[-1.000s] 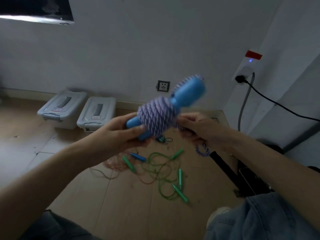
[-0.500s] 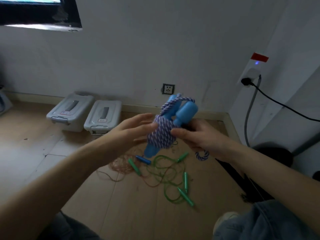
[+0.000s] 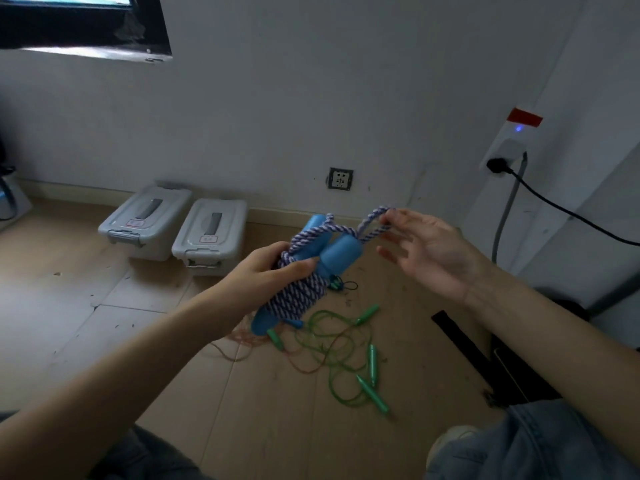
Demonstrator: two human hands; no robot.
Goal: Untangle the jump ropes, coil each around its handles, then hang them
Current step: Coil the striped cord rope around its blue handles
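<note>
Wood floor (image 3: 104,306), two lidded grey bins (image 3: 211,233), left hand (image 3: 266,275) gripping coiled blue rope bundle (image 3: 304,282), right hand (image 3: 426,247) fingers pinching its loop

You face a grey wall (image 3: 311,98) with socket (image 3: 340,178); window (image 3: 83,26) upper left; two bins (image 3: 180,230) on wood floor (image 3: 69,289).

Dim, cool daylight from window (image 3: 83,26) upper left — soft focus, wide-angle edge bending.
</note>
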